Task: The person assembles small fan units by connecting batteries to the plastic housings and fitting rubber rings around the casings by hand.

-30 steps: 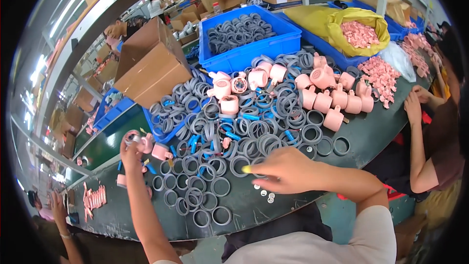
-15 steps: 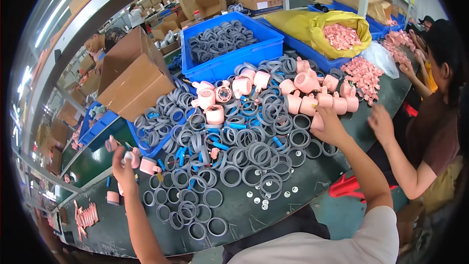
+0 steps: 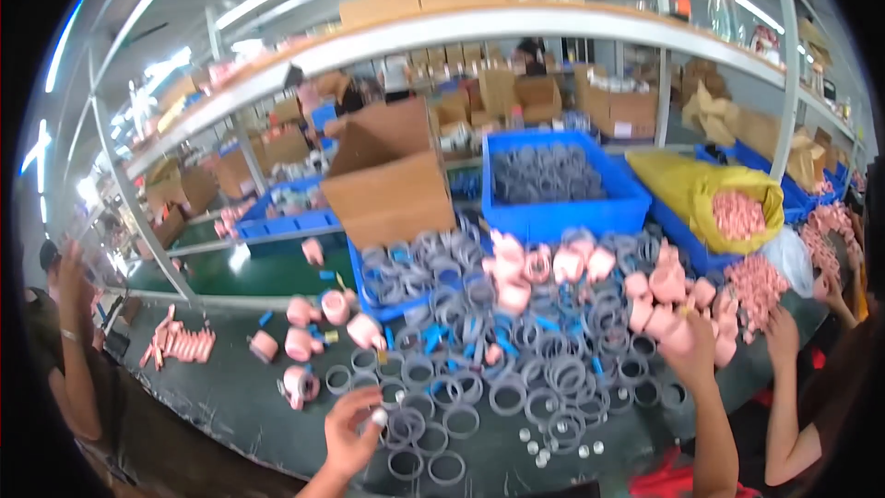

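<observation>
Honestly, pink housing [image 3: 676, 336], long axis unclear

1. The view looks from the wearer's head, through the left of two fisheyes.
2. It faces forward and down across the bench [image 3: 230, 401], the shelf [image 3: 442, 26] arching through its upper part.
3. Low and near are the left hand [image 3: 350, 435] and right hand [image 3: 693, 357]; the tub [image 3: 562, 219] and carton [image 3: 392, 206] stand farther off.

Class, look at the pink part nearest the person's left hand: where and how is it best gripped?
The pink part is probably best pinched across its rounded outer sides, coming from above and the near side: nothing covers it, the other pink parts lie farther back, and the left hand is to its near right.
</observation>
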Demonstrator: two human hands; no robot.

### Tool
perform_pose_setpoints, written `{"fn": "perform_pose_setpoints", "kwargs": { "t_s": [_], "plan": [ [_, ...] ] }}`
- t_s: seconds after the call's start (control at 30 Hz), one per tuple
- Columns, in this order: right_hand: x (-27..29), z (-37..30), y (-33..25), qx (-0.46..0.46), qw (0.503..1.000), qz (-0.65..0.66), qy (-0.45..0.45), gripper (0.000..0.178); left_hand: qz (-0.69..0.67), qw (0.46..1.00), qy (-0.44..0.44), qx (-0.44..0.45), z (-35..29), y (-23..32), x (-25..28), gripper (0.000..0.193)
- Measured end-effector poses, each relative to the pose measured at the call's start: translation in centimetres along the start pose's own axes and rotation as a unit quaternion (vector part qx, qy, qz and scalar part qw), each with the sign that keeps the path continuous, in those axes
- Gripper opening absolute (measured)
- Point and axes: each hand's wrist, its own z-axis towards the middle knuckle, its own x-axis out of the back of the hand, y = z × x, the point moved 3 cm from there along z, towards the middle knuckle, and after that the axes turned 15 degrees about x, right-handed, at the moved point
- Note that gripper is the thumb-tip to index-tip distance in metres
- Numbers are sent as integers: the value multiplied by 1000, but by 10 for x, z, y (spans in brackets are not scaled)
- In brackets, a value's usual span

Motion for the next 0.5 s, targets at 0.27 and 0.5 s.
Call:
{"fn": "perform_pose_setpoints", "kwargs": {
  "t_s": [0.27, 0.5],
  "plan": [
    [-1, 9, -32, 8, 997, 73, -19, 70, 103, 994, -28, -15, 118, 31, 10, 90],
    [-14, 30, -93, 42, 986, 160, -3, 68, 61, 983, 102, 137, 332, 135, 107, 89]
  ]
}}
